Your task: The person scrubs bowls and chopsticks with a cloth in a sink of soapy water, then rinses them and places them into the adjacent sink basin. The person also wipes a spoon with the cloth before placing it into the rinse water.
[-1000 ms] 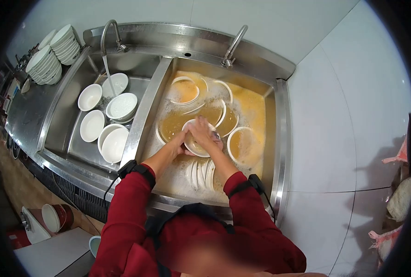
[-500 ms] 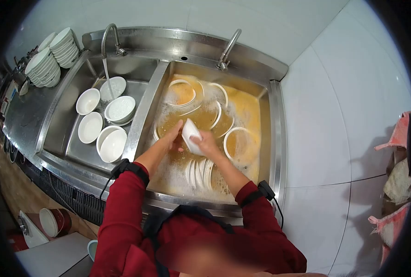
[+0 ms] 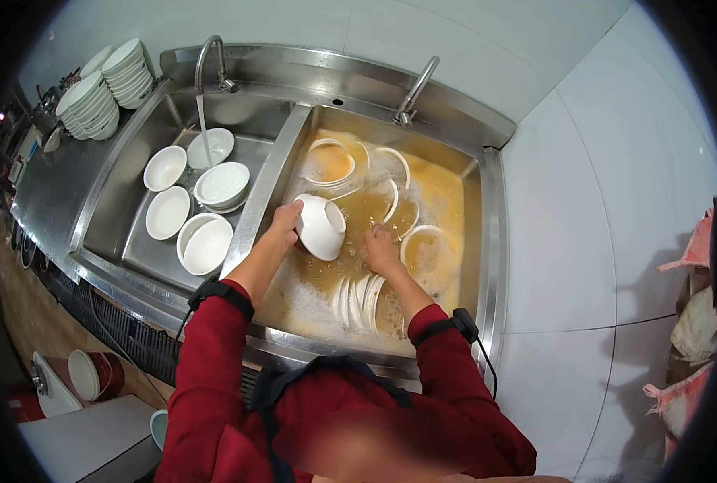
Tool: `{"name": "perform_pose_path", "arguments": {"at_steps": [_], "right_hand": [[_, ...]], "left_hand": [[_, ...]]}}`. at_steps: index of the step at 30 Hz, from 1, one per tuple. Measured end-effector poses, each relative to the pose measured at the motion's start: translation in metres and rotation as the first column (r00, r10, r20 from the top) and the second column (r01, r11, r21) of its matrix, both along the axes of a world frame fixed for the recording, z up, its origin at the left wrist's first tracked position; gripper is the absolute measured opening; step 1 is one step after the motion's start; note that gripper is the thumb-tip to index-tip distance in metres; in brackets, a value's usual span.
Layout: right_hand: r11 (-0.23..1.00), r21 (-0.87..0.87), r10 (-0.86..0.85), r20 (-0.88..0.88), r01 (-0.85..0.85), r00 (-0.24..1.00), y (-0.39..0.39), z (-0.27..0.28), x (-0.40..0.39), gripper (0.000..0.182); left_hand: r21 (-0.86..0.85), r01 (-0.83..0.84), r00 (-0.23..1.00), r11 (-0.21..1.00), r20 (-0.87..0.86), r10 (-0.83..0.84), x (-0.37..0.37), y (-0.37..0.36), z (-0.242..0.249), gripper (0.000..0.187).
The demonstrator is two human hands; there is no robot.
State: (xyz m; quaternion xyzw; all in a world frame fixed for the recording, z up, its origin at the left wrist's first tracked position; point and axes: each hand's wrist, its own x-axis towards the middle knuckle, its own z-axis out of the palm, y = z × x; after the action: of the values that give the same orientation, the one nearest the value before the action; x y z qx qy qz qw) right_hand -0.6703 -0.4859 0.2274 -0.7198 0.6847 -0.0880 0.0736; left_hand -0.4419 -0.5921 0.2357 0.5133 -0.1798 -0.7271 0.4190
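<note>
My left hand (image 3: 287, 223) grips the rim of a white bowl (image 3: 321, 228), tilted with its foot ring facing up and right, above the soapy water of the right basin. Just right of it, my right hand (image 3: 380, 248) is at the water, apart from the bowl; its fingertips are partly hidden in the water. Several bowls lie half sunk around the hands, one (image 3: 427, 249) right of my right hand. A row of bowls (image 3: 358, 303) stands on edge in the foam nearer to me.
Water runs from the left faucet (image 3: 200, 72) into the left basin (image 3: 137, 241), which holds several white bowls. Bowl stacks (image 3: 89, 106) stand on the counter at the left. The right faucet (image 3: 413, 90) rises behind the soapy basin. Cloths (image 3: 696, 322) hang at the far right.
The bowl has turned over, foot side up, and moved slightly left with my left hand on it. My right hand has let go and moved right. The camera view has shifted slightly.
</note>
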Motion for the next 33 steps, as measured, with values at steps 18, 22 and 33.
{"name": "perform_pose_path", "arguments": {"at_steps": [18,22,33], "right_hand": [[0.991,-0.075,0.130,0.649,-0.106,0.750,-0.055,0.004,0.057,0.047],[0.851,0.518,-0.508,0.770,0.088,0.386,-0.054,-0.003,0.049,0.053],[0.954,-0.299,0.124,0.396,0.000,0.910,-0.035,0.050,0.061,0.067]], "left_hand": [[0.164,-0.131,0.986,0.978,-0.081,0.145,-0.018,0.035,-0.016,0.028],[0.035,-0.004,1.000,0.999,0.000,0.004,-0.016,0.034,-0.014,0.026],[-0.392,0.449,0.893,0.803,0.168,-0.417,-0.036,0.044,0.023,0.025]]}}
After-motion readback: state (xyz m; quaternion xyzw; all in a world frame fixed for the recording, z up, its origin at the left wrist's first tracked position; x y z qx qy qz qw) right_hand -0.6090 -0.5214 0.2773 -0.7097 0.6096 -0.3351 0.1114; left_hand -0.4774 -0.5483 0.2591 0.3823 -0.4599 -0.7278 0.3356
